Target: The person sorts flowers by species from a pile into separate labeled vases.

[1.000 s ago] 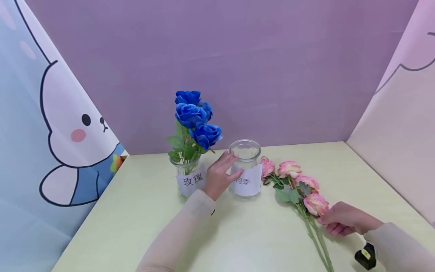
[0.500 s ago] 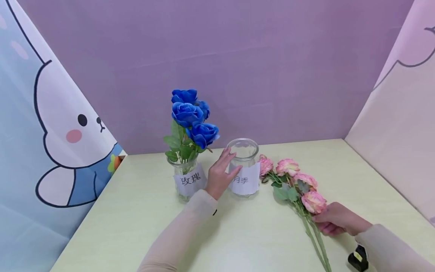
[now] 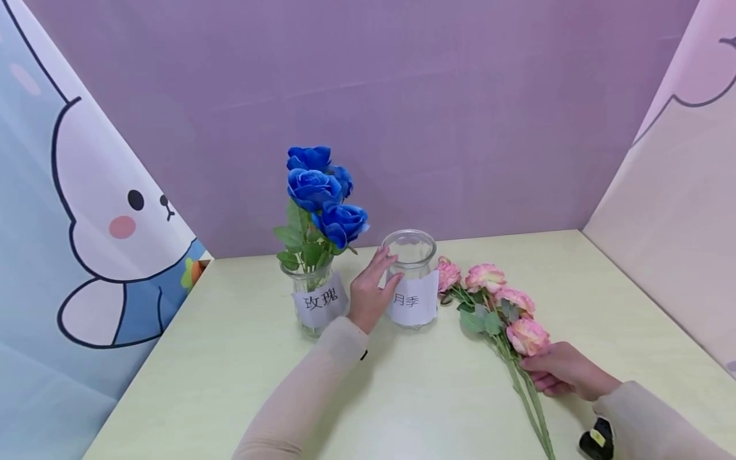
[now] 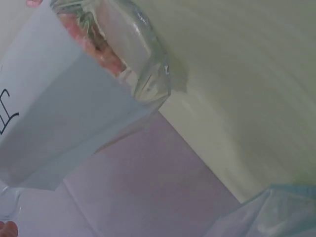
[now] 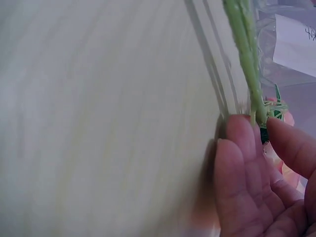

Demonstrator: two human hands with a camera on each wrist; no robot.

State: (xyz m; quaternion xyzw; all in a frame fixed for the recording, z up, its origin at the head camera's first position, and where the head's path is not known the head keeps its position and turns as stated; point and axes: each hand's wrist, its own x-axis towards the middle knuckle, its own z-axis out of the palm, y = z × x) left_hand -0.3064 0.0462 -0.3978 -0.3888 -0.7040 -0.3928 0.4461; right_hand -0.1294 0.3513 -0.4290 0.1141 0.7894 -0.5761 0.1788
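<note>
A glass jar (image 3: 411,249) with a handwritten white label stands upright near the back of the table. My left hand (image 3: 370,291) rests against its left side, fingers extended at the rim and thumb in front. To the right of that jar lies a bunch of pink artificial flowers (image 3: 514,300), blooms toward the back, stems toward me. Just below the nearest bloom, my right hand (image 3: 566,370) pinches the green stems (image 5: 247,54) between thumb and fingers. In the left wrist view, the jar's label (image 4: 64,113) fills much of the left side; only a fingertip shows there.
Left of my left hand stands a second labelled glass jar (image 3: 307,319) holding several blue roses (image 3: 316,188). A black object (image 3: 597,441) with a yellow mark is by my right sleeve. A purple backdrop (image 3: 460,128) closes off the table's back edge.
My right hand has moved slightly left and its fingers have come onto the stems of the pink flowers. My left hand stays at the jar. The head view has shifted a little.
</note>
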